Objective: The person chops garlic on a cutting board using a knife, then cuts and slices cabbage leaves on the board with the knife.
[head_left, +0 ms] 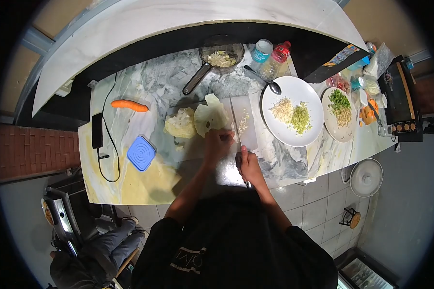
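I looked in remotely on a kitchen: a pan (197, 78) sat by the counter's (115, 190) back edge, a knife (233, 113) and cutting board (250, 139) near its front, chopped vegetables (301, 118) and an oven (407, 98) toward its right end.

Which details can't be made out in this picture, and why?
In the head view:
Left hand: whether its fingertips hold anything; too small.
Knife: part of its handle, covered by the right hand.
Jar: label wording, too small.
Seated person: partly cut off by the bottom edge.
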Demonstrator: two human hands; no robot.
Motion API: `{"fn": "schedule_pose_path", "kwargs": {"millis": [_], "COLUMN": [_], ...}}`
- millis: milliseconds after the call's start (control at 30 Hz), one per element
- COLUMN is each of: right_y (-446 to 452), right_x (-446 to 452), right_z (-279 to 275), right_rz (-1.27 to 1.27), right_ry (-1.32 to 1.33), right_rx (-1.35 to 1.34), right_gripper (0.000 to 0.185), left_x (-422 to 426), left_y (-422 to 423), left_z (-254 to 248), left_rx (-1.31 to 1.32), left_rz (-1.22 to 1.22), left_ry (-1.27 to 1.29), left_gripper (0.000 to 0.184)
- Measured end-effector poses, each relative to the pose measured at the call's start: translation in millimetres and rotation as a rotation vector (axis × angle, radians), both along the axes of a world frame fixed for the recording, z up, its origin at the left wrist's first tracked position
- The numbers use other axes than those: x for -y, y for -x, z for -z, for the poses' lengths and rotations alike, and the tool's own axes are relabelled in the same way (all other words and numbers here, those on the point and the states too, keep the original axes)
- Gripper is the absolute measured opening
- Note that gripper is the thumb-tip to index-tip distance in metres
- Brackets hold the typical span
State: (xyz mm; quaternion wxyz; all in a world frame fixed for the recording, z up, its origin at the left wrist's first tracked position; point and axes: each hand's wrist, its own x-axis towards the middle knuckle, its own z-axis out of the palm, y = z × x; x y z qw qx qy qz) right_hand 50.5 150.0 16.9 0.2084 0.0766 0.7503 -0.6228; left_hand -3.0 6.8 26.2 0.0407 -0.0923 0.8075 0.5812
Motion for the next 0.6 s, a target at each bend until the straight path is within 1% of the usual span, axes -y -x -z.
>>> {"fn": "schedule_pose_path", "kwargs": {"millis": [100, 167, 200, 267, 300, 400, 467, 600], "right_y": [0.0, -0.8, -0.6, 1.3, 2.0, 1.8, 0.1, -1.5], "right_x": [3.5, 5.4, 4.5, 0.9, 1.0, 3.6, 6.6, 8.4], "right_z": [2.4, 2.0, 2.5, 3.2, 1.7, 0.0, 5.6, 17.3], "right_rz": [0.0, 0.018, 0.018, -0.043, -0.039, -0.055, -0.01, -0.001], "right_ry": [-0.033, -0.061, -0.061, -0.167, -0.167, -0.221, -0.259, -0.306], "right_rx": [-0.003, -0.011, -0.008, 0.036, 0.039, -0.009, -0.23, -0.236], "right_gripper": [0.065, 0.066, 0.066, 0.069, 0.069, 0.067, 0.065, 0.063], "left_x": [-0.5, 1.1, 1.3, 0.6, 0.3, 1.7, 2.8, 1.7], "left_y": [0.3, 0.2, -0.1, -0.1, -0.2, -0.8, -1.1, -1.1], "left_z": [6.4, 2.3, 2.1, 2.3, 5.2, 12.8, 13.9, 7.4], "left_rx": [0.017, -0.023, -0.02, -0.04, -0.037, -0.055, -0.1, -0.138], "left_rz": [-0.032, 0.009, 0.01, 0.001, 0.005, -0.003, 0.007, 0.022], "left_ry": [-0.059, 0.034, 0.035, 0.014, 0.014, 0.009, 0.068, 0.076], "left_gripper": [0.017, 0.018, 0.018, 0.018, 0.018, 0.018, 0.018, 0.018]}}
